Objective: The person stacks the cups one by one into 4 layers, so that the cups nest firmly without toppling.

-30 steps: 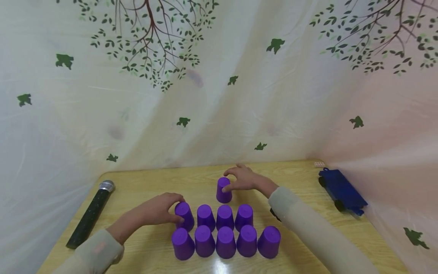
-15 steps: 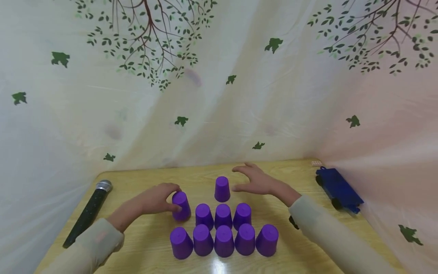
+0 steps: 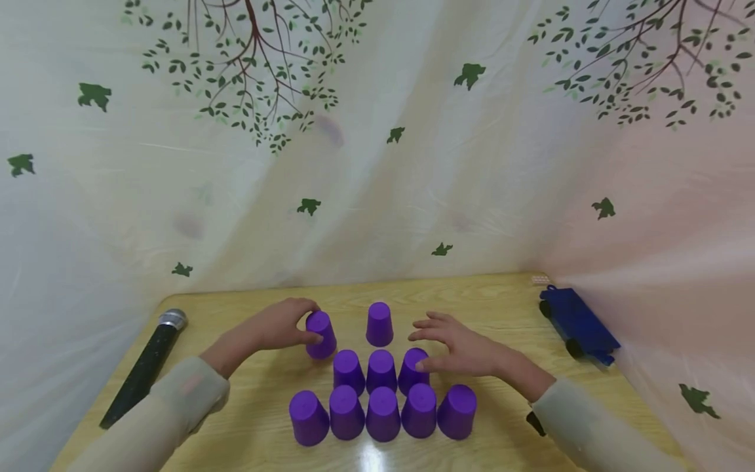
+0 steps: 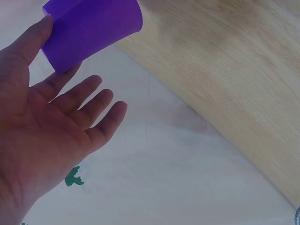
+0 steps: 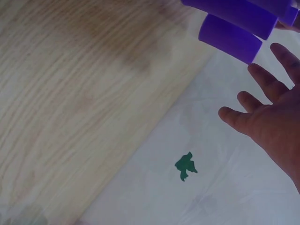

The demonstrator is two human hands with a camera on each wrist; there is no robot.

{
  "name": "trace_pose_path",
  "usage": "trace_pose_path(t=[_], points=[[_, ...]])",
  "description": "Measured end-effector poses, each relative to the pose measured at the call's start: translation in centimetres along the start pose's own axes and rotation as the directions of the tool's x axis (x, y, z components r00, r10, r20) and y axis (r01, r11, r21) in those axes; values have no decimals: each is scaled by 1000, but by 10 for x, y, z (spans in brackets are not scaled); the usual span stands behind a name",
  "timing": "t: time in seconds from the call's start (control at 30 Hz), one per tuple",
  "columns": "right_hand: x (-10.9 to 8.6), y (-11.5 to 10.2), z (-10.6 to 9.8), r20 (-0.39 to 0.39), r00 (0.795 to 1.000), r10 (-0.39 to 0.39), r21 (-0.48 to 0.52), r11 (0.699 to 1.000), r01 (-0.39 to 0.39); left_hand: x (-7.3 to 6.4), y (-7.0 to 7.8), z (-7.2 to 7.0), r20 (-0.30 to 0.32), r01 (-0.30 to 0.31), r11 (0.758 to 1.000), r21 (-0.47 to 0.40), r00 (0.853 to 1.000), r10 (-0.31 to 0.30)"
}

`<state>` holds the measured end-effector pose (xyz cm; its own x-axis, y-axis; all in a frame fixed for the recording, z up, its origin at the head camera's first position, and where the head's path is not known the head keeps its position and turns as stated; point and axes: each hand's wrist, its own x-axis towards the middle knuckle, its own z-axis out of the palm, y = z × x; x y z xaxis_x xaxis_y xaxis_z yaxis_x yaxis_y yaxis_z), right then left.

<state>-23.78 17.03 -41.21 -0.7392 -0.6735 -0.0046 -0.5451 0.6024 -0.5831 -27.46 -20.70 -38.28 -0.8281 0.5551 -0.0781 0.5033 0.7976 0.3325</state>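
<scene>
My left hand pinches an upside-down purple cup between thumb and fingers. In the left wrist view the thumb and index finger are on this cup, the other fingers spread loosely. A lone purple cup stands inverted just to its right, at the back. In front is a row of three inverted cups, and before that a longer row of several. My right hand hovers with spread fingers, its thumb overlapping the right cup of the three-cup row.
A black microphone with a silver head lies along the left side of the wooden table. At the right edge stands a blue toy vehicle. Behind the table hangs a pale curtain printed with leaves and branches.
My left hand has carried its cup from the left end of the second row back beside the lone cup. My right hand has let go of that lone cup and moved right and nearer.
</scene>
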Motion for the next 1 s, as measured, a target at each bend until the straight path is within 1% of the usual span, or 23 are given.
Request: trace_pose_path(t=[0.17,0.23,0.37,0.5,0.67,0.83,1.0], points=[[-3,2,8,24,999,32,23,999,-33,9,5,-1,-3,13,1000,-3,1000,-13],[-4,3,10,27,999,32,23,999,-33,13,5,1,-9,13,1000,4,1000,-13],[-5,3,11,16,1000,26,14,1000,-27,21,6,5,-18,-8,1000,20,1000,8],[-5,4,12,8,1000,19,4,1000,-19,26,8,10,-15,-4,1000,28,1000,4],[-3,6,15,6,1000,21,-6,1000,-21,33,6,16,-5,16,999,30,1000,-16],[-2,7,16,-1,1000,18,-1,1000,-18,40,5,20,-17,28,999,25,999,-28],[-2,8,17,-6,1000,16,2,1000,-16,44,5,24,-27,16,1000,19,1000,-16]])
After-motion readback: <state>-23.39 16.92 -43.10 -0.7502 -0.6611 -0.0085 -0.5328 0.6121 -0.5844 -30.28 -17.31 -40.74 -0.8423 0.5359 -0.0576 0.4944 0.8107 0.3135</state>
